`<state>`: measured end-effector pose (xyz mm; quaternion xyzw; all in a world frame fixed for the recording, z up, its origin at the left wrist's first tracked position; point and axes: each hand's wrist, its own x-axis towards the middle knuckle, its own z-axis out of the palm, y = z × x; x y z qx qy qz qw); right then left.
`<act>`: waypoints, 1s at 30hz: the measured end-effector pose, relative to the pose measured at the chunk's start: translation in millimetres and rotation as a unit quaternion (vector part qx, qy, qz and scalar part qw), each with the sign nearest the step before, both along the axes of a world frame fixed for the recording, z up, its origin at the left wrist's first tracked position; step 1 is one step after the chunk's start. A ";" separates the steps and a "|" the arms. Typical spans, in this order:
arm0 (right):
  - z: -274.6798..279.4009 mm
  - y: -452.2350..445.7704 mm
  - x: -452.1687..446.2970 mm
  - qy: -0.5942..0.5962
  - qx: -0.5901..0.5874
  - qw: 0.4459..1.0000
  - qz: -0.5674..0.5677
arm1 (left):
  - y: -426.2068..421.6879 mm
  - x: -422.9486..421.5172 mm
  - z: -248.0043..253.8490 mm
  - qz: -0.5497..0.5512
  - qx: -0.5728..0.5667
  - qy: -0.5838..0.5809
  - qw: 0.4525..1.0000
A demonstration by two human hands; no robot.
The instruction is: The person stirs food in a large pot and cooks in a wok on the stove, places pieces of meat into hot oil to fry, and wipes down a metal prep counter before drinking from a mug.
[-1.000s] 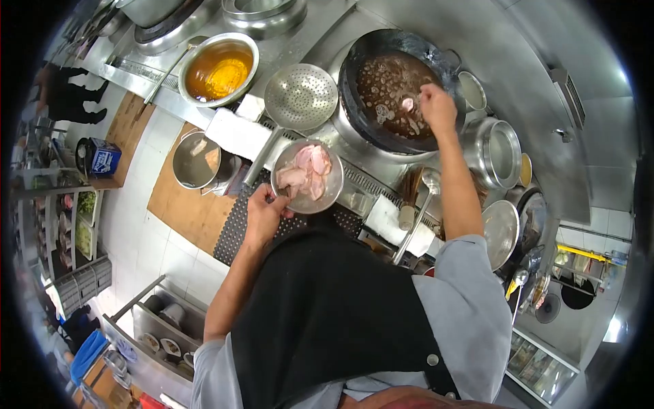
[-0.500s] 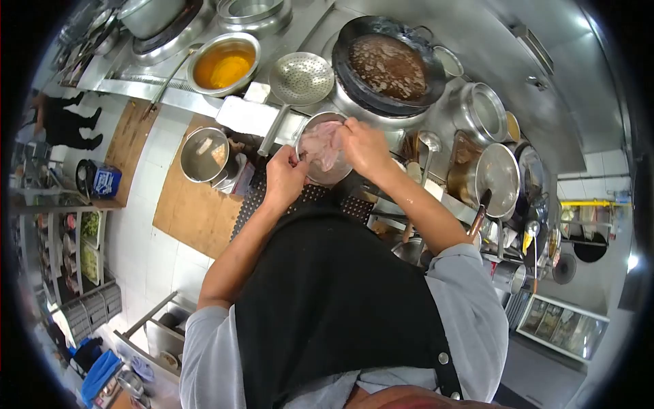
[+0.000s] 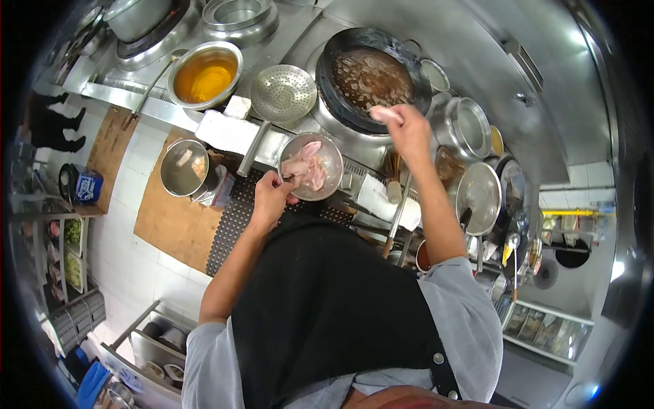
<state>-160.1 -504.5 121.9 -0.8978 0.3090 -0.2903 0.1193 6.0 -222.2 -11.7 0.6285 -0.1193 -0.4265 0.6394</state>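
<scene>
My left hand (image 3: 271, 198) is closed on the rim of a metal bowl (image 3: 332, 153) in front of my apron. Several pieces of pale pink raw meat (image 3: 308, 167) lie inside it. Over the near right edge of a dark wok (image 3: 332, 82), my right hand (image 3: 411, 133) grips another pink piece of raw meat (image 3: 385, 114) between its fingers. Bubbling brown liquid, which looks like hot oil (image 3: 371, 76), fills the wok's middle.
A perforated strainer (image 3: 283, 92) rests left of the wok, its handle pointing toward me. Beyond it stands a bowl of orange-yellow liquid (image 3: 206, 78). A pot (image 3: 184, 168) is at left; metal pots (image 3: 470, 123) and a large strainer (image 3: 479, 198) stand at right. Another person's legs (image 3: 58, 126) show far left.
My right hand has left the bowl and moved up and right to the wok with a piece of meat. My left hand still holds the bowl. The view has shifted slightly.
</scene>
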 end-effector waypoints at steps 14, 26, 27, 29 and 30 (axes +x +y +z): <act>-31.5 -68.9 82.2 -0.014 0.002 0.992 0.122 | -6.9 21.5 11.8 0.054 0.058 -0.021 0.997; -93.2 105.6 54.6 0.247 -0.040 0.956 0.151 | -5.7 13.8 22.5 -0.055 0.039 -0.141 0.988; -94.0 108.4 49.2 0.277 -0.011 0.952 0.133 | -5.5 12.2 21.4 -0.058 0.037 -0.140 0.988; -97.4 107.4 39.5 0.308 0.020 0.945 0.112 | -6.1 9.4 18.9 -0.069 0.040 -0.130 0.988; -97.9 103.5 37.2 0.274 0.021 0.956 0.104 | -8.1 10.2 14.9 -0.069 0.038 -0.129 0.988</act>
